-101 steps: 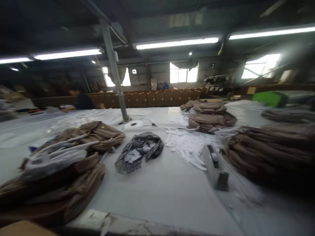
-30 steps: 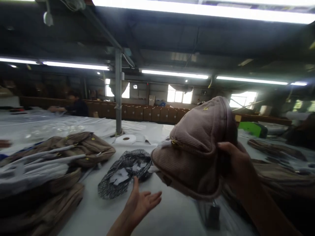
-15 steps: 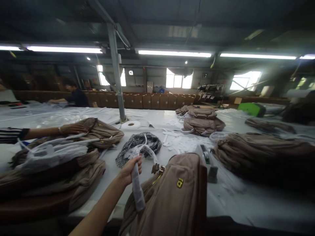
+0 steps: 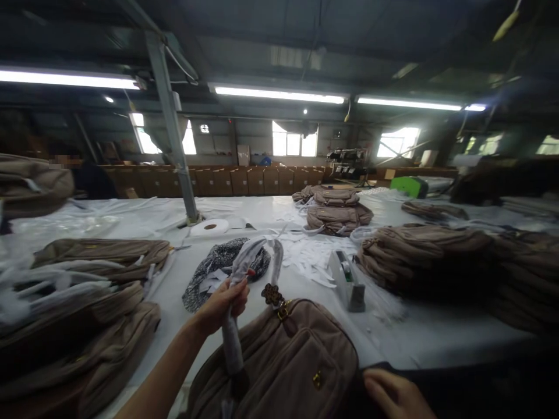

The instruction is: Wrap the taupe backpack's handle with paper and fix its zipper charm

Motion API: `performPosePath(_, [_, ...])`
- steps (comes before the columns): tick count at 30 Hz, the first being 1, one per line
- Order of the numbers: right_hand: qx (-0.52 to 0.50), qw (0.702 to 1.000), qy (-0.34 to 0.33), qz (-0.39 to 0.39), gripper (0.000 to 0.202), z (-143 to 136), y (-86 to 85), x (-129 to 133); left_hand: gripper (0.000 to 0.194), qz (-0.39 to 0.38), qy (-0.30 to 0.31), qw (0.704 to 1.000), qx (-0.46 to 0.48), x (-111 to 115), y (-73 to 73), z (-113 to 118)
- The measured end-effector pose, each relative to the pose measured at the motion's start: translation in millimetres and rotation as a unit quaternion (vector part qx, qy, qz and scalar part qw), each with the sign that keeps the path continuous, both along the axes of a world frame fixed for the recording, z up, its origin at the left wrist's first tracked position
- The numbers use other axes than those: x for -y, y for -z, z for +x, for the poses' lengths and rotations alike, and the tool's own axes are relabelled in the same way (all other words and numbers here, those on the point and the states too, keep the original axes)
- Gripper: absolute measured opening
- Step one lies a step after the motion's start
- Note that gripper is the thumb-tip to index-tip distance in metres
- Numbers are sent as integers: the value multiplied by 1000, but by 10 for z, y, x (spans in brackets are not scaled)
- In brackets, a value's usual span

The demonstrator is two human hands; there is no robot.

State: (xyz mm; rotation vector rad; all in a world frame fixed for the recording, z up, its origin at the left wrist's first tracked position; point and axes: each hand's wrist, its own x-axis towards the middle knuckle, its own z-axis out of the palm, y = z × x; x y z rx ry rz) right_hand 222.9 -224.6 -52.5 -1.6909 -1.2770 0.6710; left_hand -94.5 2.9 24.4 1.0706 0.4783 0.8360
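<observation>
The brown ribbed-fabric bag (image 4: 279, 361) lies at the near edge of the white-covered table (image 4: 419, 337), lower and flatter than half a second ago, when it stood taller with its gold logo facing up. The left hand (image 4: 222, 302) is still clenched round the white paper-wrapped handle (image 4: 238, 302) of the bag, holding it upright above the gold flower-shaped zip charm (image 4: 271, 294). The right hand (image 4: 393, 393) has come into view at the bottom, resting against the bag's right side (whether it grips or only touches, I cannot tell). The striped sleeve that reached over the left-hand stack of brown bags (image 4: 87, 302) is gone. The grey tape dispenser (image 4: 347, 279) stands just beyond the bag, and the dark speckled cloth bag (image 4: 209, 273) lies behind the handle.
</observation>
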Motion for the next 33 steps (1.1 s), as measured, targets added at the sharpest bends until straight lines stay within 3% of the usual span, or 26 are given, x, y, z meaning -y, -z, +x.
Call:
performPosePath(2, [29,999,8,-12,33,96,-56,-169,28,5,13,1000,-4,4,-50,23])
performPosePath(5, [79,997,2,24,48,51,-109,-700,26,7,26,1000,-7,23,-120,61])
performPosePath(8, [94,994,-38,37,57,-95,-69,-1208,22,8,26,1000,-8,60,-189,94])
performPosePath(10, [81,993,-84,9,60,-187,-17,-1365,21,10,14,1000,-7,84,-236,109])
performPosePath(13, [49,985,-164,-19,52,-236,41,-1291,22,16,-24,1000,-5,74,-279,122])
performPosePath(16, [35,986,-162,-20,44,-143,85,-993,28,17,-68,998,-4,-23,-216,154])
performPosePath(21, [72,991,-81,-78,35,129,306,-434,35,-13,-120,992,-26,-284,196,374])
performPosePath(24, [152,983,-26,-98,32,239,450,-245,37,-41,-132,989,-54,-374,457,555])
performPosePath(28, [219,974,13,-57,41,259,405,-318,42,-63,-112,985,-117,-355,596,625])
performPosePath(33, [151,984,2,-95,63,50,171,-813,53,-77,-74,971,-214,-115,576,352])
